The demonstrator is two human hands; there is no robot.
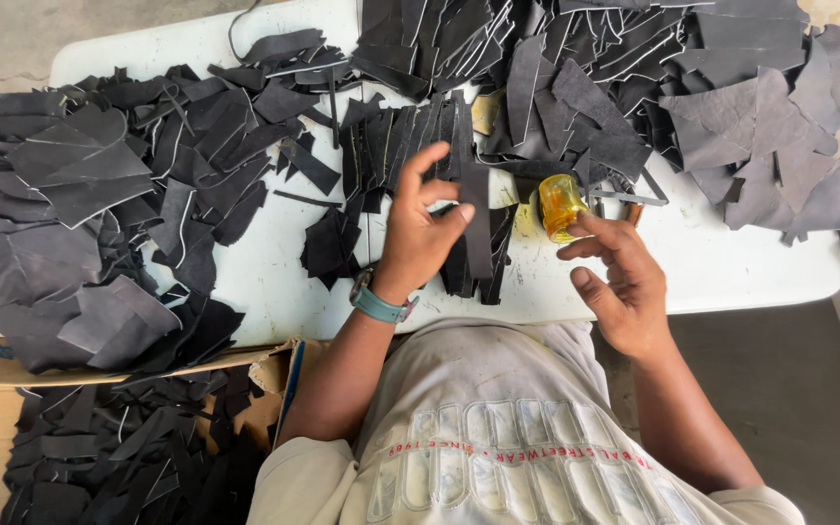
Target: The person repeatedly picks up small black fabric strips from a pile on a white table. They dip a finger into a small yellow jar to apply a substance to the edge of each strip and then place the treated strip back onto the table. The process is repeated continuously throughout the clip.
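Note:
My left hand (422,228) pinches a long narrow strip of black leather (476,228) between thumb and fingers, holding it upright over the white table (274,262). A teal watch sits on that wrist. My right hand (619,277) hovers just below a small yellow glue pot (560,204), fingers loosely curled and apart, nothing visibly in them. A row of similar black strips (396,146) lies fanned out just beyond my left hand.
Heaps of black and grey leather offcuts (80,194) cover the table's left and far side, with larger grey pieces (770,136) at the right. A cardboard box (99,437) of scraps stands at the lower left. Concrete floor lies to the right.

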